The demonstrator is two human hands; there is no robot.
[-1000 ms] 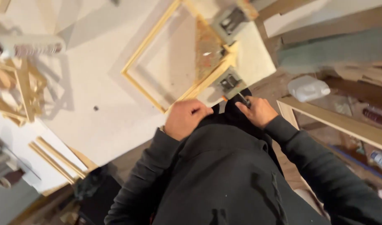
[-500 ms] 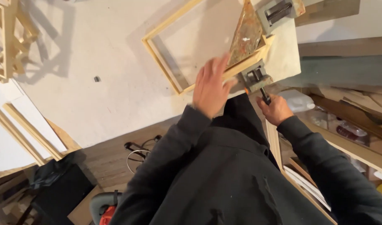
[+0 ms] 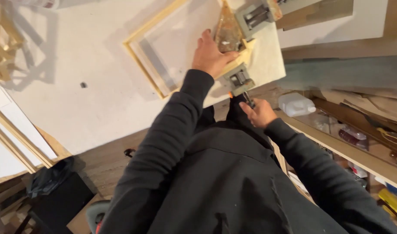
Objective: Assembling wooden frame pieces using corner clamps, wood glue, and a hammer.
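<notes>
A pale wooden frame point(image 3: 143, 60) lies on the white worktable point(image 3: 77, 108), one corner held in a grey metal corner clamp point(image 3: 236, 78). My left hand point(image 3: 211, 54) rests flat on that corner of the frame, fingers spread, just beside the clamp. My right hand point(image 3: 260, 113) is below the table edge, closed around the clamp's dark screw handle point(image 3: 248, 99). A second grey clamp jaw point(image 3: 254, 16) sits further up the same corner. My dark sleeves and torso fill the lower half of the view.
A white plastic jug point(image 3: 296, 105) and clutter sit on wooden shelves point(image 3: 350, 147) to the right. Loose wooden strips point(image 3: 21, 138) and other wooden frames point(image 3: 3, 47) lie at the left. A dark bag point(image 3: 49, 180) is on the floor at lower left.
My left hand has gone from the table edge up onto the frame's clamped corner. My right hand has stayed at the clamp handle. The view has shifted closer to the clamp.
</notes>
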